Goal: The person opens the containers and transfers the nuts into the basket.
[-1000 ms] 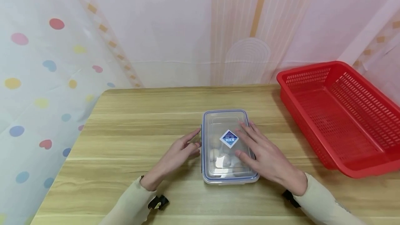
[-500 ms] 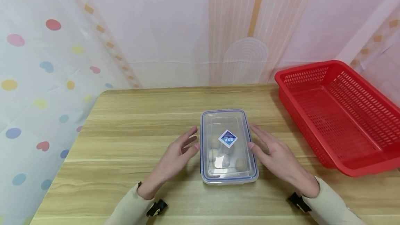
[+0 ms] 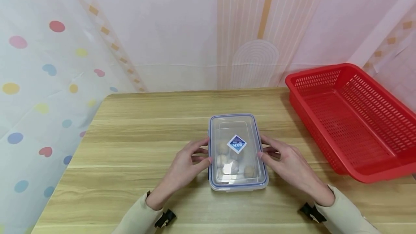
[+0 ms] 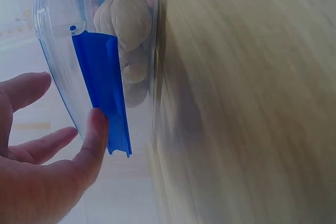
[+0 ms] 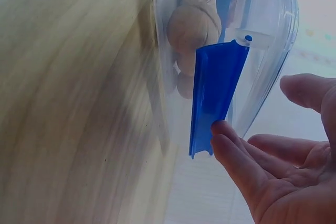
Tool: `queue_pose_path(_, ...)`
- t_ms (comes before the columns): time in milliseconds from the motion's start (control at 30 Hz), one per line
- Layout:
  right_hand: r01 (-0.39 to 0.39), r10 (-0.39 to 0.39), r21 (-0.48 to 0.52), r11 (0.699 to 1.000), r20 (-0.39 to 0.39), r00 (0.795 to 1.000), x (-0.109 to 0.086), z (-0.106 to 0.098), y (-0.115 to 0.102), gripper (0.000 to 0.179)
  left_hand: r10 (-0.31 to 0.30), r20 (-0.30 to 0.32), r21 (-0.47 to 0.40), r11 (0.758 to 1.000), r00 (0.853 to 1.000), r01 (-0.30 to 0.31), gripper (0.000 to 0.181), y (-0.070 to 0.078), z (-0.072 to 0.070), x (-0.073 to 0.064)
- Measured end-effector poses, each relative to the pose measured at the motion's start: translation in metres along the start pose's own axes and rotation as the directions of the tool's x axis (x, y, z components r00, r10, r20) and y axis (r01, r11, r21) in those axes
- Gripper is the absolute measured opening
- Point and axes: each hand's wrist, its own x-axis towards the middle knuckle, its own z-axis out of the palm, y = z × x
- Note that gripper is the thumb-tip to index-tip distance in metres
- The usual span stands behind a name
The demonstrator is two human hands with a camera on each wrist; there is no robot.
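A clear plastic food storage box [image 3: 235,122] with a blue seal lies lidded on the table, a diamond label [image 3: 237,144] on its lid. Several rounded pale beige pieces [image 4: 123,19] show through its walls; their kind is unclear. My left hand [image 3: 185,163] is at the left side, a fingertip touching the blue side latch [image 4: 100,72], the thumb by the lid's edge. Opposite it, my right hand [image 3: 289,163] has fingertips against the other blue latch [image 5: 218,87], its thumb likewise near the lid's rim. Both hands have loosely bent fingers. Whether the latches are fastened cannot be told.
A red slotted plastic basket [image 3: 316,129] stands at the right of the wood-grain table [image 3: 136,129], holding nothing visible. Behind the table hangs a patterned cloth [image 3: 175,31]. A black strap [image 3: 165,219] sits at each wrist.
My right hand has come off the lid's top to the box's right side. My left hand has closed in on the left latch, its thumb now at the lid edge. The box stays put.
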Motion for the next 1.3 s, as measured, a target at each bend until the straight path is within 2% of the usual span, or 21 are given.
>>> queue_pose_path(200,-0.027,0.027,0.021,0.999,-0.001,1.0,0.001,0.003,0.0,0.054,-0.018,-0.028,-0.016,1.0,0.999,0.018,0.058,0.003,0.002,0.001)
queue_pose_path(567,-0.01,0.01,-0.003,1.0,-0.029,1.0,0.001,0.004,-0.006,0.05,-0.016,-0.043,-0.079,0.997,0.999,0.013,0.055,0.006,0.003,0.001)
queue_pose_path(900,0.057,-0.066,-0.105,0.993,-0.08,0.995,-0.002,0.002,-0.01,0.05,0.018,-0.056,-0.05,0.999,0.998,-0.021,0.056,0.01,0.002,-0.001)
queue_pose_path(1167,0.052,-0.061,-0.097,0.994,-0.092,0.994,-0.004,0.002,-0.015,0.053,0.071,-0.067,-0.014,0.997,0.995,-0.073,0.056,0.014,0.002,-0.003)
queue_pose_path(1300,0.071,-0.082,-0.09,0.993,-0.121,0.989,-0.004,0.002,-0.018,0.051,0.058,-0.069,-0.024,0.998,0.996,-0.059,0.059,0.018,0.002,-0.004)
